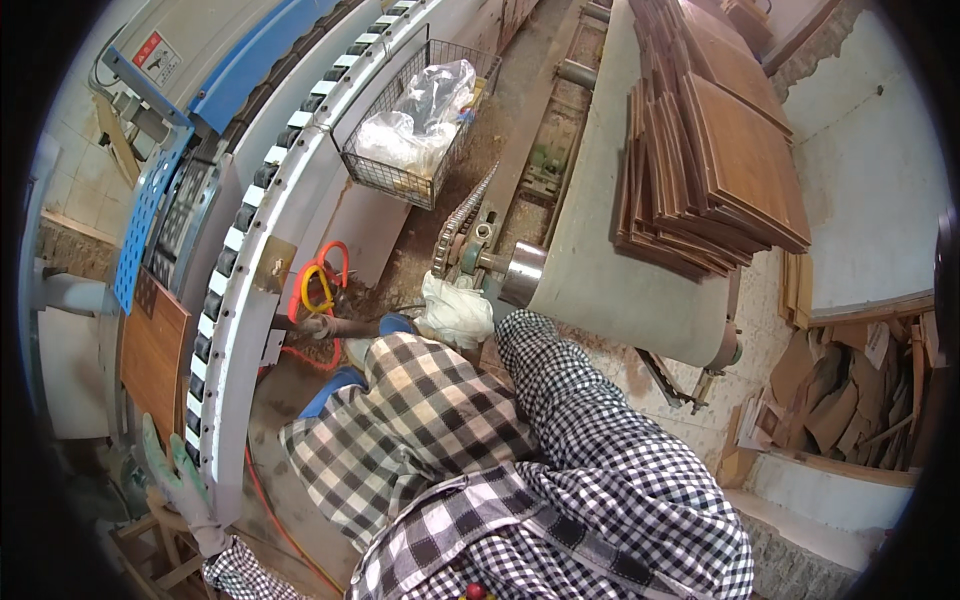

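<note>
My left hand (180, 488), in a pale glove with green-tinted fingers, is at the lower left beside the roller conveyor (230, 250). Its fingers are stretched and apart, close to the near end of a brown wood-look board (155, 345). Whether they touch the board I cannot tell. That board lies along the conveyor's left side, its far end at a blue perforated guard (150, 225). At the end of my checked right sleeve, my right hand (457, 312) shows as a crumpled whitish glove near a metal roller (523, 273). Its fingers are not distinct.
Brown boards are stacked (715, 150) on a grey belt conveyor (590, 260). A wire basket (420, 125) holding clear plastic bags hangs on the roller conveyor. Orange and yellow coiled hoses (320, 285) and an exposed drive chain (465, 215) are nearby. Scrap sheets (850, 385) fill a bin at right.
</note>
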Demonstrator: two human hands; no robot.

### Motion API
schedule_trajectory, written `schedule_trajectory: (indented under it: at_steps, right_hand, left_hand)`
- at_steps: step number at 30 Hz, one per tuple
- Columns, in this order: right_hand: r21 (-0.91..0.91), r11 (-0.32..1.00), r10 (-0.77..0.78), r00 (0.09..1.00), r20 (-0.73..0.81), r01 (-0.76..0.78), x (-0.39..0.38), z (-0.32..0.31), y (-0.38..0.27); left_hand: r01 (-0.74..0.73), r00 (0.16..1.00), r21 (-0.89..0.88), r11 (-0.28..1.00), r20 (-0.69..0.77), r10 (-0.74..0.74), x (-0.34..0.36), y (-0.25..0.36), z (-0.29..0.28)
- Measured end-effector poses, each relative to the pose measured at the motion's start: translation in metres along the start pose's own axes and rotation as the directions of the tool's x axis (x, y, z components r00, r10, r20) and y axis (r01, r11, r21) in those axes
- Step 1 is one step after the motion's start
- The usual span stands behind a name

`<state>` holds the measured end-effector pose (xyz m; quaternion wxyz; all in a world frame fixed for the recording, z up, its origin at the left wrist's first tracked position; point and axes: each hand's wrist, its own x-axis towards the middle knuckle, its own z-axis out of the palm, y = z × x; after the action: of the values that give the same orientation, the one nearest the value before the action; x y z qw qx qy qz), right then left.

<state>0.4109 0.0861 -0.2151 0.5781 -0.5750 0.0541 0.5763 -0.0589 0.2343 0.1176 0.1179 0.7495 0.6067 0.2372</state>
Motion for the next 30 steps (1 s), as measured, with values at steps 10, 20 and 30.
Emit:
schedule_trajectory:
  at_steps: [10, 20, 30]
  right_hand:
    - [-0.021, 0.999, -0.026, 1.000, -0.001, 0.026, -0.008, -0.003, -0.002]
    - [-0.174, 0.970, -0.170, 0.985, 0.005, 0.168, -0.075, -0.092, 0.026]
    - [-0.308, 0.948, -0.070, 0.996, 0.060, 0.085, -0.145, -0.170, 0.035]
  left_hand:
    - [-0.045, 0.999, -0.022, 0.999, -0.001, 0.045, -0.001, -0.003, 0.000]
    - [-0.174, 0.984, 0.238, 0.956, 0.021, 0.174, 0.005, -0.003, -0.002]
    - [-0.053, 0.993, 0.315, 0.948, 0.114, 0.017, 0.047, 0.045, 0.037]
